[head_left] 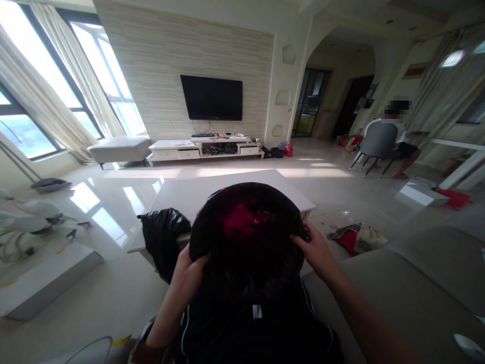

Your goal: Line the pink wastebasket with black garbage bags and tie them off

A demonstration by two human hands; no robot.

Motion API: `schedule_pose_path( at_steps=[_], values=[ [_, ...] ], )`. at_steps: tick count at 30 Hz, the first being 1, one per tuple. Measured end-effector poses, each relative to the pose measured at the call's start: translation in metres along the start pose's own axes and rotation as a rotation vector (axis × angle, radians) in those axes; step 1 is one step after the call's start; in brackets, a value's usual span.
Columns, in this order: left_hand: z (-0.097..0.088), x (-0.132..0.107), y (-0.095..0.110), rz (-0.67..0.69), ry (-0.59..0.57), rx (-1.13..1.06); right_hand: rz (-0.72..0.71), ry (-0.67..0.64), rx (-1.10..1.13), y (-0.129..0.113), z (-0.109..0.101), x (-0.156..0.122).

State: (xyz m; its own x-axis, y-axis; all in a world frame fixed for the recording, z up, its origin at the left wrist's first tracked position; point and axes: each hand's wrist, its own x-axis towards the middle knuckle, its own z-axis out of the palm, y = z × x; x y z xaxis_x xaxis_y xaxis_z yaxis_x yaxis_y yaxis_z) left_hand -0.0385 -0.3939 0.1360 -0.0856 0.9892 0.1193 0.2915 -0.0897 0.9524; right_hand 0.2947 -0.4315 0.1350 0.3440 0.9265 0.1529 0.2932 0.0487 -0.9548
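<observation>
Over the lap is a black round-mouthed bag (261, 258), held by its rim between both hands. Inside its dark hollow something shiny and magenta (242, 220) shows, too dim to name. My left hand (191, 268) is closed on the left side of the rim, thumb on the inner side. On the right side, my right hand (310, 247) grips the rim, thumb inside and fingers mostly hidden behind it. Just left of the bag, another black plastic bag (162, 237) hangs at the edge of a white table (265, 182).
A grey sofa (428, 273) lies to the right, with a red and beige cloth item (358, 238) on the floor beside it. Left stands a long white box (49, 278). A person (394, 126) sits on a grey chair (377, 139). A low TV cabinet (174, 151) is along the far wall.
</observation>
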Motion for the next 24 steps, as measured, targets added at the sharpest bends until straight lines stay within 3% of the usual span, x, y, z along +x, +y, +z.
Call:
schedule_pose_path(
  at_steps=[5, 9, 11, 14, 17, 22, 24],
  values=[
    [-0.002, -0.002, 0.003, -0.122, -0.196, -0.099, -0.088, 0.030, -0.080, 0.003, 0.000, 0.020],
    [-0.014, 0.008, -0.013, -0.217, -0.399, -0.293, -0.009, 0.017, -0.046, 0.016, 0.003, 0.051],
    [-0.020, 0.016, -0.022, -0.266, -0.426, -0.351, 0.038, 0.031, -0.030, 0.023, 0.008, 0.067],
    [-0.023, 0.031, -0.037, -0.314, -0.220, -0.091, 0.105, 0.056, -0.021, 0.030, 0.021, 0.095],
    [-0.015, 0.041, -0.062, -0.224, -0.068, 0.279, 0.182, 0.073, -0.001, 0.034, 0.038, 0.128],
    [0.022, 0.037, -0.122, -0.065, -0.187, 0.621, 0.330, 0.097, 0.038, 0.043, 0.077, 0.189],
    [0.040, 0.028, -0.143, -0.109, -0.236, 0.759, 0.358, 0.109, 0.048, 0.048, 0.093, 0.209]
  ],
)
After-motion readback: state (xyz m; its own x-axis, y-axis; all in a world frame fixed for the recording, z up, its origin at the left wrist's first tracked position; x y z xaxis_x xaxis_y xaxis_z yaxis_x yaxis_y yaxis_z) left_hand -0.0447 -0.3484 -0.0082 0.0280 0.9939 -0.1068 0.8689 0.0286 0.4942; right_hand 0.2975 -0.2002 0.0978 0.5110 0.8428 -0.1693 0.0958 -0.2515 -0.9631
